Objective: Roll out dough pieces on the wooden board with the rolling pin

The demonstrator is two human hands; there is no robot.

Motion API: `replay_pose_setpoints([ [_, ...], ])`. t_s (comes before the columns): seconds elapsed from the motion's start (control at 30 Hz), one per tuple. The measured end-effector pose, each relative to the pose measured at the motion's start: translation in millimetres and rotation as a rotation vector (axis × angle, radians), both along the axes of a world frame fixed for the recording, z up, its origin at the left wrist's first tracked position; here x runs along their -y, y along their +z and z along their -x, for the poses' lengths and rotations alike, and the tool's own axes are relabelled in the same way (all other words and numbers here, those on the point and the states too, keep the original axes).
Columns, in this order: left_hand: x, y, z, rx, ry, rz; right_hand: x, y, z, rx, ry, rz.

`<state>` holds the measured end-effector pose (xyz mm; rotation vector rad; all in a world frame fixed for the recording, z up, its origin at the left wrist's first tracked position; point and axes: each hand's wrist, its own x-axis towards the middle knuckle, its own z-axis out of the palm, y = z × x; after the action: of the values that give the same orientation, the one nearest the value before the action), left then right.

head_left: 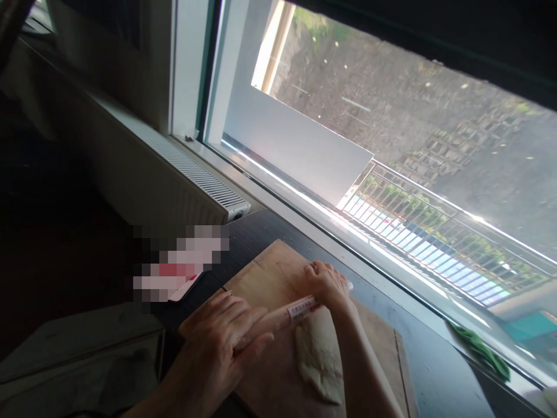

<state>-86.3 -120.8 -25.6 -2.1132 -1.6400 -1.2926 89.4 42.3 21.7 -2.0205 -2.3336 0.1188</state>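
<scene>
A wooden rolling pin (pixel 278 320) with a red-and-white label lies slantwise between my two hands. My left hand (pixel 228 328) is closed over its near end, thumb along the lower side. Around the far end, my right hand (pixel 328 284) is closed, and the pin's pale tip shows just past it. Under the pin and below it lies a long flattened piece of pale dough (pixel 319 360), partly hidden by my right forearm. The dough rests on a wooden board (pixel 270 261).
The board is on a dark table (pixel 248 235) beside a window sill. A pixelated pink-and-red item (pixel 183 267) is at the table's left edge. A white radiator (pixel 174 168) runs along the wall. A green cloth (pixel 478 351) lies on the sill at right.
</scene>
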Motion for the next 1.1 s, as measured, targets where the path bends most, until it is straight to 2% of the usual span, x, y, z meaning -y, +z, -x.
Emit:
replay_pose_setpoints([
  [0.17, 8.9, 0.7, -1.0, -0.081, -0.017, 0.061, 50.6, -0.6, -37.2, 0.076, 0.140, -0.092],
  [0.33, 13.2, 3.0, -8.2, -0.071, 0.001, 0.047, 83.8, -8.2, -57.4, 0.071, 0.098, -0.237],
  [0.4, 12.7, 1.8, -9.5, -0.056, 0.000, 0.054, 81.4, -7.9, -57.0, 0.052, 0.096, -0.212],
  [0.5, 9.6, -0.8, -9.6, -0.029, -0.004, 0.039, 61.6, -3.2, -47.2, 0.007, 0.064, -0.127],
  [0.67, 1.3, -1.3, -8.8, 0.015, 0.011, 0.073, 11.1, 1.2, -10.5, 0.045, -0.004, 0.015],
  [0.83, -3.1, -3.1, -5.2, 0.016, 0.028, 0.118, -16.8, -4.5, 26.0, 0.054, 0.014, 0.039],
  [0.97, -0.2, -8.4, -0.8, -0.017, 0.021, 0.090, -3.3, -2.2, 25.5, 0.047, 0.055, -0.001],
  [1.1, 4.8, -9.7, 0.7, -0.021, 0.036, 0.033, 42.7, 5.8, -4.3, 0.120, 0.202, -0.096],
])
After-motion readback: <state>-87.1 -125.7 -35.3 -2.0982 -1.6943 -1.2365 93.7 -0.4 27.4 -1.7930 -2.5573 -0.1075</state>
